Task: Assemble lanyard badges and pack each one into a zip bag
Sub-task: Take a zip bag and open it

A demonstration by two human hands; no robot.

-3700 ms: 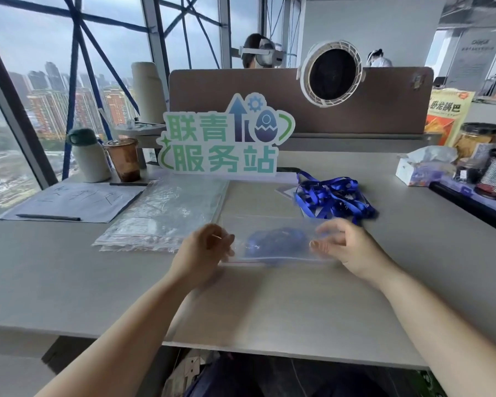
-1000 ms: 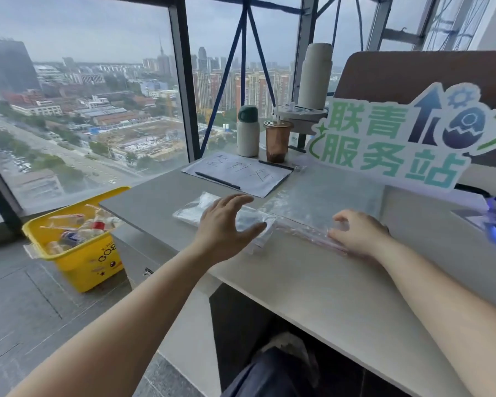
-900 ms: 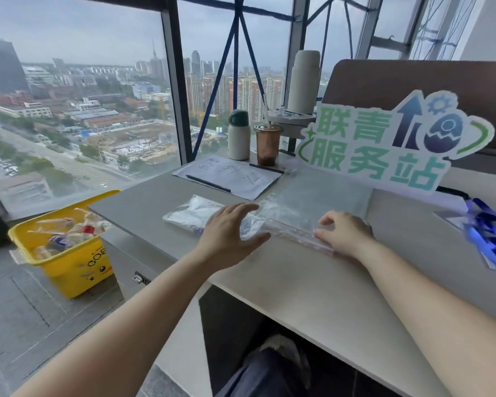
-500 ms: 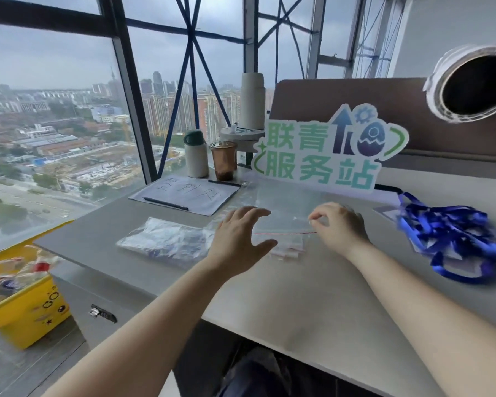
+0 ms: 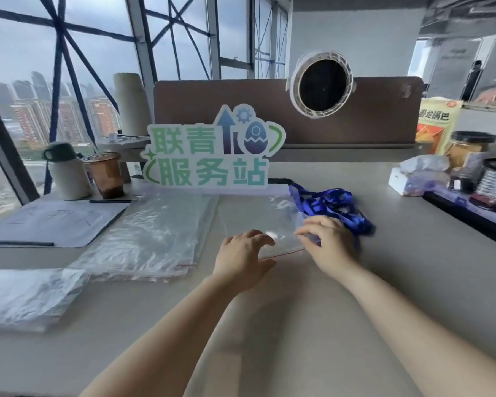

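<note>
An empty clear zip bag [image 5: 258,219] with a red zip line lies flat on the grey desk [image 5: 298,325] in front of me. My right hand [image 5: 327,245] pinches its near right corner. My left hand [image 5: 244,259] hovers with spread, relaxed fingers at the bag's near left edge. A tangle of blue lanyards [image 5: 331,207] lies just behind my right hand. A stack of empty zip bags [image 5: 152,236] lies to the left. A packed bag [image 5: 23,296] rests at the desk's left edge.
A green and white sign [image 5: 212,150] stands behind the bags. Paper with a pen [image 5: 49,222], a white flask [image 5: 66,170] and a brown drink cup [image 5: 106,174] are at the back left. A tissue box [image 5: 418,179], jars and a black tray [image 5: 476,213] are at the right.
My view swung right, back to the desk's middle. My right hand drew one empty zip bag off the stack to the spot beside the lanyards. My left hand followed it.
</note>
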